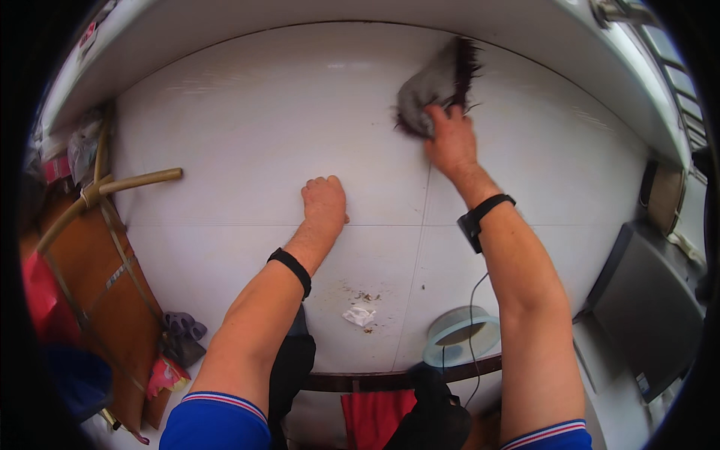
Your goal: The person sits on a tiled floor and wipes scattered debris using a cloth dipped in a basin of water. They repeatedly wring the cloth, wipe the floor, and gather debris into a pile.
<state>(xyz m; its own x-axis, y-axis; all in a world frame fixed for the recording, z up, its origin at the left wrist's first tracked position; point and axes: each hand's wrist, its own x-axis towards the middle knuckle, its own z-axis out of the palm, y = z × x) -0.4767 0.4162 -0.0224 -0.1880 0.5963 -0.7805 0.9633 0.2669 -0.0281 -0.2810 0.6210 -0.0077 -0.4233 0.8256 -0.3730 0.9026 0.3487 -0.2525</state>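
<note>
My right hand [451, 143] grips a grey cloth [436, 81] with a dark, ragged fringe, spread over the white tiled floor [253, 129] near the far wall. The cloth is a little blurred. To its left and nearer to me, my left hand [325, 198] is curled into a fist at the floor, and I see nothing in it. A crumpled piece of white tissue [360, 316] lies before my knees, with brown crumbs [368, 297] scattered around it.
A pale blue plastic bin [489, 332] lies at the right, a thin cable crossing it. Brown boards [95, 281] and a tan curved pole [143, 181] lean at the left. A grey box-shaped appliance [647, 304] stands at the right. A dark strip [349, 381] crosses the floor near me.
</note>
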